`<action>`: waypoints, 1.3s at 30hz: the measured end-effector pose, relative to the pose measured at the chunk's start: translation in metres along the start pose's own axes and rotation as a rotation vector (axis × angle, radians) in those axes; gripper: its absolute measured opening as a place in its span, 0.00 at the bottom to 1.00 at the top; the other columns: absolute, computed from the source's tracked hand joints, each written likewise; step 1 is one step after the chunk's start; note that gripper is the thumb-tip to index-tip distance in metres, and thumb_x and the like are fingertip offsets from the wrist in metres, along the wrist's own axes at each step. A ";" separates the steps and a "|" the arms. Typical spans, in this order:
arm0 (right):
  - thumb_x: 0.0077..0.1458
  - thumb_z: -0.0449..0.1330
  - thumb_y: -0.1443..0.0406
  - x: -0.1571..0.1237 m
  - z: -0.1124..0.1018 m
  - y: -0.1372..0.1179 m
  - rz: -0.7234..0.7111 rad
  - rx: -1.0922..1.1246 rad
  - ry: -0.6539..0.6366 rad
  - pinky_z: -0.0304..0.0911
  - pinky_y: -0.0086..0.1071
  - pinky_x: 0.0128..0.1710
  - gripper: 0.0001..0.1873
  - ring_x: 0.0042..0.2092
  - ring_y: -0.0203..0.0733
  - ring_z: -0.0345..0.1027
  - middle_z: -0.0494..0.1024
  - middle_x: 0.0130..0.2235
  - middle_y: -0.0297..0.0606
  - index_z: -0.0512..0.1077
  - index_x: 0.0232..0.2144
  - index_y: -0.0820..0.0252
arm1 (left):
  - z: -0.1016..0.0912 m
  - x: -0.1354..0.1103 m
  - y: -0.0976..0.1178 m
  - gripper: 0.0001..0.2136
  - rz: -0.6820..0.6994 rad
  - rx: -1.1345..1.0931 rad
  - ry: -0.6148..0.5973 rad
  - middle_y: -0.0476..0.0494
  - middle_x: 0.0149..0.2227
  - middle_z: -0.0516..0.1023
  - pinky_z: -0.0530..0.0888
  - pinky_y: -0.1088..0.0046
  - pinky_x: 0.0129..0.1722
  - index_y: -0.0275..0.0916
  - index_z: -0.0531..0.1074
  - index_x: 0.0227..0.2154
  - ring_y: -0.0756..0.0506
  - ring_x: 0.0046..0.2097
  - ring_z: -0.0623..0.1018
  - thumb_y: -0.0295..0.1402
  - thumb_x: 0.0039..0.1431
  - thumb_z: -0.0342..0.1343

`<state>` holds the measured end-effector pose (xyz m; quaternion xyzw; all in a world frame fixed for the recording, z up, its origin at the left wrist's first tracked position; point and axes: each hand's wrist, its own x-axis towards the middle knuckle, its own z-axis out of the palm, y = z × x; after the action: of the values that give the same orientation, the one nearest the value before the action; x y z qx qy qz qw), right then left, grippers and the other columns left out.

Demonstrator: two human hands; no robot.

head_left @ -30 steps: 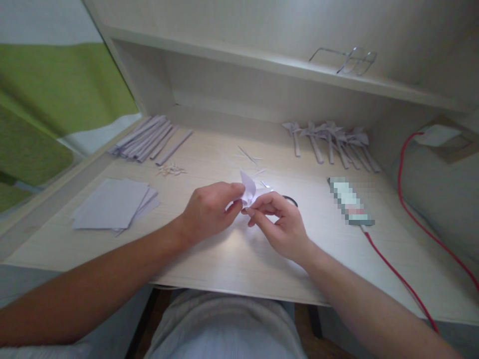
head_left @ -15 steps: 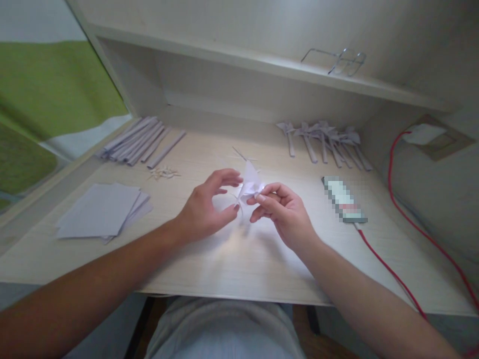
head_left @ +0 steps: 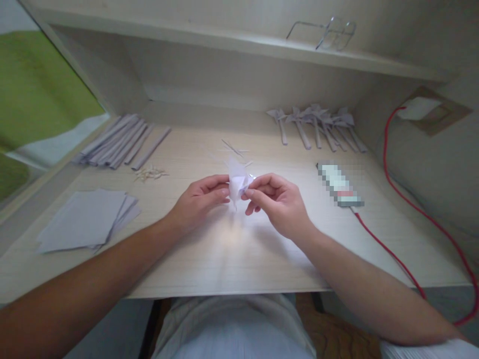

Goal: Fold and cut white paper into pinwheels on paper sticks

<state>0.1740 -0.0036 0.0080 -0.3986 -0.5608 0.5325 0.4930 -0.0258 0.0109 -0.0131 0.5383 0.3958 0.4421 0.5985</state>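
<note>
Looking down from the head view, we pinch a thin, curled white paper [head_left: 237, 187] in our right hand [head_left: 281, 202], above the bench [head_left: 187, 269]; our left hand [head_left: 201, 198] meets its edge, though we cannot tell whether that grip is closed. Flat sheets [head_left: 82, 217] and rolled tubes [head_left: 119, 142] lie left, pinwheels [head_left: 317, 124] and a phone [head_left: 339, 182] right, slim sticks [head_left: 232, 146] beyond.

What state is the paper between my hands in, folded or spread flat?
Folded, not spread flat: the white paper has raised flaps bending over where the right hand pinches it; blur hides the exact creases.
</note>
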 end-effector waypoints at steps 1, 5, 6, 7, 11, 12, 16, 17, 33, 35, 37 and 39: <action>0.55 0.68 0.64 -0.001 0.000 0.001 -0.041 -0.051 0.023 0.73 0.32 0.28 0.06 0.26 0.37 0.75 0.82 0.30 0.34 0.75 0.32 0.59 | 0.000 0.000 0.000 0.14 -0.005 -0.003 0.000 0.42 0.46 0.84 0.78 0.62 0.47 0.42 0.80 0.46 0.40 0.47 0.82 0.36 0.56 0.64; 0.57 0.65 0.66 -0.004 -0.002 0.006 -0.159 -0.276 0.065 0.73 0.35 0.32 0.02 0.32 0.40 0.75 0.80 0.32 0.36 0.77 0.35 0.57 | 0.001 0.001 -0.002 0.13 -0.022 0.022 -0.006 0.42 0.46 0.84 0.78 0.61 0.49 0.43 0.81 0.44 0.40 0.48 0.81 0.37 0.56 0.65; 0.57 0.64 0.67 -0.004 -0.003 0.006 -0.181 -0.324 0.071 0.72 0.35 0.33 0.03 0.32 0.41 0.75 0.80 0.32 0.36 0.77 0.35 0.57 | 0.001 0.001 -0.003 0.12 -0.024 0.039 -0.004 0.42 0.46 0.84 0.78 0.60 0.49 0.43 0.82 0.43 0.40 0.48 0.81 0.37 0.57 0.64; 0.57 0.63 0.68 -0.004 -0.004 0.006 -0.208 -0.367 0.080 0.71 0.35 0.34 0.03 0.32 0.41 0.75 0.80 0.31 0.35 0.77 0.35 0.56 | 0.001 0.001 -0.004 0.11 -0.022 0.057 -0.001 0.43 0.46 0.84 0.78 0.60 0.49 0.43 0.82 0.42 0.40 0.48 0.81 0.38 0.57 0.64; 0.55 0.63 0.70 -0.004 -0.005 0.002 -0.345 -0.536 0.100 0.69 0.35 0.36 0.05 0.31 0.40 0.73 0.80 0.31 0.34 0.77 0.32 0.56 | 0.002 0.001 -0.007 0.10 0.006 0.108 -0.020 0.43 0.45 0.83 0.78 0.62 0.48 0.43 0.82 0.40 0.41 0.47 0.81 0.40 0.61 0.60; 0.55 0.62 0.70 -0.005 -0.005 0.002 -0.369 -0.571 0.093 0.69 0.35 0.36 0.05 0.31 0.40 0.73 0.80 0.32 0.34 0.77 0.32 0.56 | 0.002 0.001 -0.007 0.10 0.004 0.111 -0.033 0.43 0.45 0.83 0.78 0.62 0.48 0.42 0.82 0.39 0.41 0.46 0.81 0.40 0.62 0.60; 0.57 0.62 0.70 -0.005 -0.004 0.003 -0.408 -0.640 0.044 0.68 0.34 0.35 0.04 0.32 0.39 0.72 0.79 0.32 0.36 0.76 0.32 0.57 | 0.005 0.000 -0.003 0.11 -0.033 0.100 -0.028 0.43 0.40 0.83 0.79 0.64 0.45 0.40 0.81 0.36 0.42 0.43 0.81 0.41 0.62 0.60; 0.57 0.62 0.70 -0.005 -0.004 0.003 -0.414 -0.645 0.033 0.68 0.33 0.35 0.04 0.32 0.39 0.72 0.78 0.32 0.36 0.76 0.32 0.58 | 0.006 0.000 -0.002 0.11 -0.042 0.096 -0.014 0.43 0.39 0.83 0.79 0.65 0.44 0.39 0.81 0.35 0.43 0.42 0.81 0.41 0.61 0.60; 0.53 0.60 0.73 -0.002 -0.006 0.008 -0.314 -0.578 -0.093 0.64 0.30 0.34 0.06 0.31 0.36 0.69 0.77 0.31 0.34 0.77 0.32 0.61 | 0.008 -0.001 0.002 0.09 -0.060 0.068 0.041 0.47 0.32 0.78 0.73 0.75 0.33 0.38 0.78 0.36 0.48 0.34 0.76 0.38 0.58 0.63; 0.52 0.60 0.72 -0.002 -0.004 0.009 -0.259 -0.536 -0.064 0.64 0.29 0.33 0.06 0.30 0.35 0.69 0.78 0.30 0.33 0.77 0.31 0.61 | 0.009 -0.001 0.004 0.12 -0.080 -0.018 0.090 0.48 0.33 0.79 0.74 0.74 0.32 0.39 0.75 0.40 0.48 0.33 0.77 0.37 0.56 0.65; 0.52 0.61 0.71 -0.001 -0.004 0.010 -0.207 -0.486 -0.022 0.65 0.29 0.32 0.05 0.30 0.36 0.70 0.79 0.30 0.33 0.77 0.31 0.61 | 0.008 -0.001 0.006 0.14 -0.114 -0.092 0.108 0.49 0.31 0.79 0.75 0.73 0.30 0.40 0.71 0.42 0.48 0.30 0.77 0.35 0.55 0.66; 0.52 0.61 0.70 0.000 -0.003 0.012 -0.164 -0.436 0.022 0.66 0.30 0.33 0.04 0.31 0.37 0.71 0.79 0.29 0.33 0.77 0.31 0.60 | 0.008 -0.002 0.009 0.14 -0.133 -0.162 0.092 0.50 0.29 0.79 0.76 0.72 0.30 0.41 0.69 0.42 0.48 0.29 0.78 0.33 0.54 0.65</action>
<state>0.1764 -0.0018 -0.0037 -0.4545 -0.6879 0.3523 0.4429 -0.0200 0.0068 -0.0035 0.4399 0.4204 0.4562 0.6493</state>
